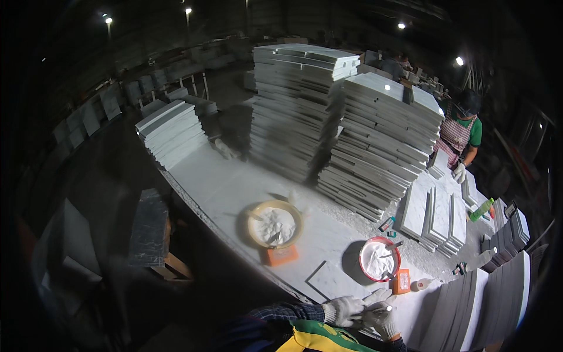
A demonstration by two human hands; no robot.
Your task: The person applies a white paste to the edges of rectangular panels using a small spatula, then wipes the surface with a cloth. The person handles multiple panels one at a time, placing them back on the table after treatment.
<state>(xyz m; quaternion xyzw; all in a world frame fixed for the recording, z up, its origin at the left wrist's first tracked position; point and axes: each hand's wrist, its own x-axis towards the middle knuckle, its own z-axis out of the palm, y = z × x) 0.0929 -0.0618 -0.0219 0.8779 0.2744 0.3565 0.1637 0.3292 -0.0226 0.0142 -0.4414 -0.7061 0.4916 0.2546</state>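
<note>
Both of my hands wear white work gloves and sit close together at the table's near edge. My left hand [343, 310] has its fingers bent toward the right one. My right hand [382, 320] is curled, its fingertips by the left fingers; anything pinched between them is too small to make out. A whitish shape [377, 296], perhaps a loose glove, lies just beyond. Under and past the hands is a white slab [340, 280] with a dark edge. Beyond it stands a red-rimmed bowl [380, 259] of white paste with tools in it. An orange block [402, 281] sits beside this bowl.
A yellow bowl [274, 226] of white paste stands left, near another orange block [282, 255]. Tall slab stacks [299, 111] rise behind. Upright slabs [469, 305] crowd the right, near a small bottle [421, 284]. A co-worker [463, 138] handles slabs at far right.
</note>
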